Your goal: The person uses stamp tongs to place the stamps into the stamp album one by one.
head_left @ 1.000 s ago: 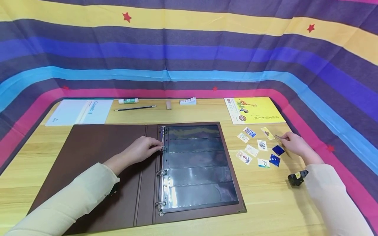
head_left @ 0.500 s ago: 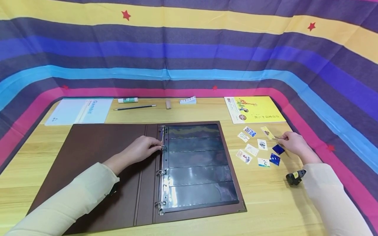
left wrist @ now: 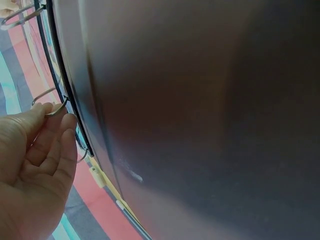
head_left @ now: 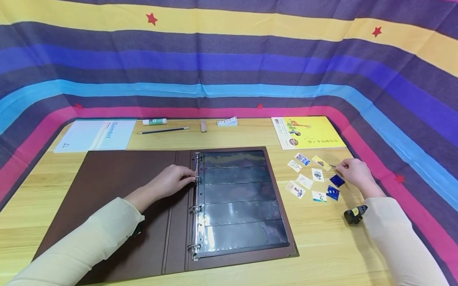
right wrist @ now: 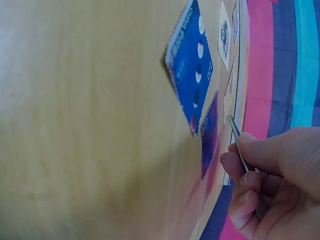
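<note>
My left hand [head_left: 171,180] pinches a metal ring [left wrist: 59,107] of a brown ring binder [head_left: 132,206], which lies spread on the table. On the binder's right side is a black stamp page [head_left: 237,192] with clear pocket strips. My right hand [head_left: 356,174] holds thin metal tweezers [right wrist: 237,135] between thumb and fingers. Their tips are at the right end of a yellow stamp [head_left: 321,163]; whether they grip it cannot be made out. Several other stamps lie loosely around it, among them a dark blue stamp [head_left: 337,181] and a blue moon-phase stamp [right wrist: 192,65].
A yellow booklet [head_left: 311,133] lies behind the stamps. Along the back are a white Gambit pad [head_left: 96,135], a glue stick [head_left: 154,121], a pencil [head_left: 162,130], an eraser [head_left: 203,126] and a small pale blue and white item [head_left: 227,121]. A striped cloth [head_left: 229,75] encloses the table.
The yellow stamp has turned and shifted slightly left. My right hand and the tweezers have moved a little to the left with it. The left hand stays on the ring.
</note>
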A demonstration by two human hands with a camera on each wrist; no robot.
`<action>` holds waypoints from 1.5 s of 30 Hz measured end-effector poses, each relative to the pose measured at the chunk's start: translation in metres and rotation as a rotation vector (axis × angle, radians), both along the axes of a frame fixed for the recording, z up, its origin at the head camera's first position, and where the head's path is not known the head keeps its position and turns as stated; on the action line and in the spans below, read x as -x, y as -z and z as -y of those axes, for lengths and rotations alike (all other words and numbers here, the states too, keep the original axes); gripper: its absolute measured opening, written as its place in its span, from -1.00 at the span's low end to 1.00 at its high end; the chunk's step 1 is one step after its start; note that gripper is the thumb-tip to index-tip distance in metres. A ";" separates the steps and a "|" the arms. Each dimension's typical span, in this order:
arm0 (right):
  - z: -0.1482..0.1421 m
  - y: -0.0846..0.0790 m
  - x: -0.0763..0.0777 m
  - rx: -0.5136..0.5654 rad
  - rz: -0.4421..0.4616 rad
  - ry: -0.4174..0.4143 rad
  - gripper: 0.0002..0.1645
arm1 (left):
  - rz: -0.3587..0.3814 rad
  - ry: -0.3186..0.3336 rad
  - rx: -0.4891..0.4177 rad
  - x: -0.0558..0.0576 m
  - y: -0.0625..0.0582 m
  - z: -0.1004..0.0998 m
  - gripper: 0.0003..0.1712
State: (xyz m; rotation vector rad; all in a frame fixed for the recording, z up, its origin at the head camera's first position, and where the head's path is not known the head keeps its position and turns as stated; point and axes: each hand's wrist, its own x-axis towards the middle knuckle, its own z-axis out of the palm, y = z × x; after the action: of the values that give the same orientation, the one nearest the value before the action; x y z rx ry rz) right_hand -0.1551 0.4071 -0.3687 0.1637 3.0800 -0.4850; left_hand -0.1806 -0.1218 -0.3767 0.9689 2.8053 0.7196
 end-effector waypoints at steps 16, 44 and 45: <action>0.005 -0.007 -0.006 0.006 0.074 0.031 -0.68 | 0.005 -0.012 0.014 0.001 -0.001 0.000 -0.78; 0.000 -0.011 -0.002 0.034 -0.149 0.052 -0.64 | 0.025 0.047 0.000 0.004 -0.003 0.000 -0.77; -0.011 0.000 0.005 0.022 -0.178 0.057 -0.62 | 0.019 0.062 -0.003 0.005 -0.003 0.000 -0.78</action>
State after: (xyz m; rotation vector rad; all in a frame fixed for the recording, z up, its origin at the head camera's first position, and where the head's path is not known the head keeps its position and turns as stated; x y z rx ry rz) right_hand -0.1605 0.4179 -0.3690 0.2207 3.2490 -0.5655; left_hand -0.1860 -0.1213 -0.3737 1.0394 2.7455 0.7209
